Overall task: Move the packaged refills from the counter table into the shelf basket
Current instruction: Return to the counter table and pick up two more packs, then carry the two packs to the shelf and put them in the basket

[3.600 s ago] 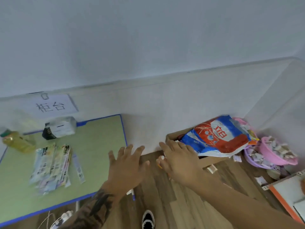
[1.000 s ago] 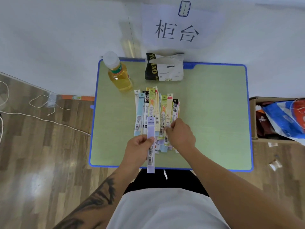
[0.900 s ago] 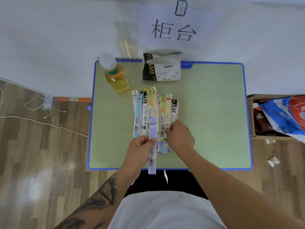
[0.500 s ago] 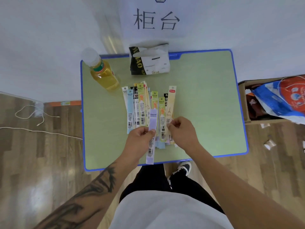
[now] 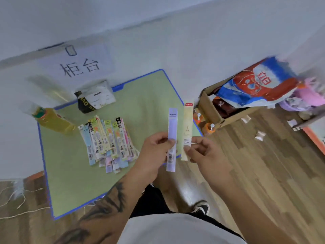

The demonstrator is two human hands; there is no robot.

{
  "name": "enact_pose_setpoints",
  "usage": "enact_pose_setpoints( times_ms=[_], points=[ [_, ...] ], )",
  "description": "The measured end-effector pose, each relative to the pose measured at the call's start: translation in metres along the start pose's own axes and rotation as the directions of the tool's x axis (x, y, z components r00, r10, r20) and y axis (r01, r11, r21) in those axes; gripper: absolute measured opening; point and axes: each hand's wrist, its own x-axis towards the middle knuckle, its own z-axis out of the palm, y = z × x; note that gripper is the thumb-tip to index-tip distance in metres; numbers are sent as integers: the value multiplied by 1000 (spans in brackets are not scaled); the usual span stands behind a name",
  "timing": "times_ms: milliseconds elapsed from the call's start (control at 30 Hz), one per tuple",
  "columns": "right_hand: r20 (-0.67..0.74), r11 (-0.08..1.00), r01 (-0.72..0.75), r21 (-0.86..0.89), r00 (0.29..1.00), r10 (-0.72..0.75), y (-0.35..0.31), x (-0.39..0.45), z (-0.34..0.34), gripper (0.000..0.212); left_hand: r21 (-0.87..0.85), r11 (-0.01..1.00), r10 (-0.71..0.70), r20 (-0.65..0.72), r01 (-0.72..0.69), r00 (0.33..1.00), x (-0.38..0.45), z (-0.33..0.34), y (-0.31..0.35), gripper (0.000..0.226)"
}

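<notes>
My left hand pinches a long lilac refill packet, held upright above the table's right edge. Beside it, my right hand pinches a cream refill packet with a red tab at its top. Several more packaged refills lie fanned in a pile on the green counter table with its blue rim. No shelf basket is in view.
A bottle of yellow drink and a black-and-white pouch stand at the table's back. A cardboard box with a red-and-blue bag sits on the wooden floor to the right, near pink tubs. A cord lies at the left.
My right hand has lifted the cream packet off the pile. Both hands with their packets have swung right, off the pile, as the view turned toward the box.
</notes>
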Motion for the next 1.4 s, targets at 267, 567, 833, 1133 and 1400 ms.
enact_pose_setpoints(
  times_ms=[267,567,833,1133,1400],
  points=[
    [-268,956,63,285,963,17,27,-107,-185,6,123,992,-16,298,-22,954,-69,205,-27,21],
    [-600,888,261,377,800,20,61,-204,-342,7,249,964,-76,582,-89,810,-138,384,-53,21],
    [-766,824,379,421,635,99,77,-227,-429,6,312,920,-75,733,-236,676,-150,508,-55,24],
    [-828,828,369,423,528,188,61,-184,-562,6,334,911,-142,805,-242,576,-119,668,-44,22],
    [-808,847,286,448,536,246,32,-110,-692,11,345,924,-174,765,-166,620,-50,805,-16,21]
  ],
)
